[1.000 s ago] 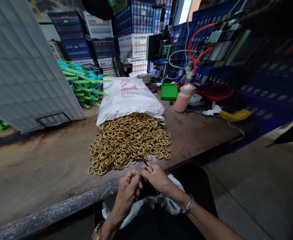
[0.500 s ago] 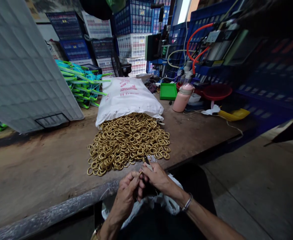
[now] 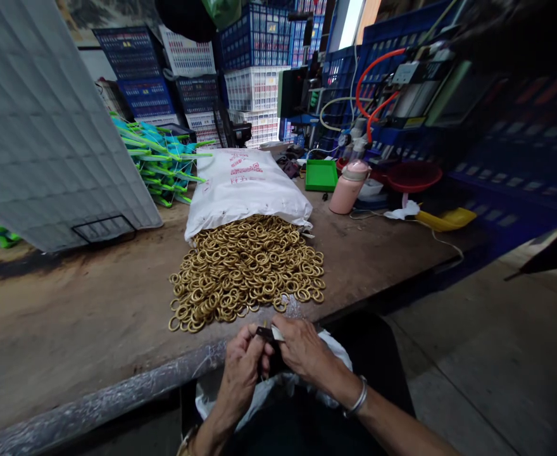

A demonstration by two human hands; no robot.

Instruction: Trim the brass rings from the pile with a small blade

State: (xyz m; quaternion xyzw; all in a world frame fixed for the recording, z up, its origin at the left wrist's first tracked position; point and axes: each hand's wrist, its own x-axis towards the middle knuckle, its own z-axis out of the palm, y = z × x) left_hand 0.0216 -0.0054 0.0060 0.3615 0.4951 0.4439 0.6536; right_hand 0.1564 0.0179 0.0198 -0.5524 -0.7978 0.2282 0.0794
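My left hand (image 3: 243,358) is closed in a pinch over my lap, at the table's front edge. A sliver of a brass-coloured ring (image 3: 264,323) shows at its fingertips; the rest is hidden. My right hand (image 3: 302,345) grips a small knife-like tool (image 3: 265,333) with a dark, flat end and a pale handle. The dark end lies across the left fingertips, against or very near the ring. Just beyond both hands, a heap of brass-coloured rings (image 3: 250,272) spreads from the mouth of a white sack (image 3: 247,183).
A grey padded panel (image 3: 64,145) leans at the left of the wooden table (image 3: 93,316). To the right stand a green tray (image 3: 321,175), a pink bottle (image 3: 349,189) and a red dish (image 3: 414,175). Stacked crates (image 3: 254,38) fill the back. White plastic (image 3: 271,386) lies on my lap.
My right hand has turned the tool from pointing up and away to pointing left, its dark end now over my left fingertips. The ring is more covered. The view has shifted slightly.
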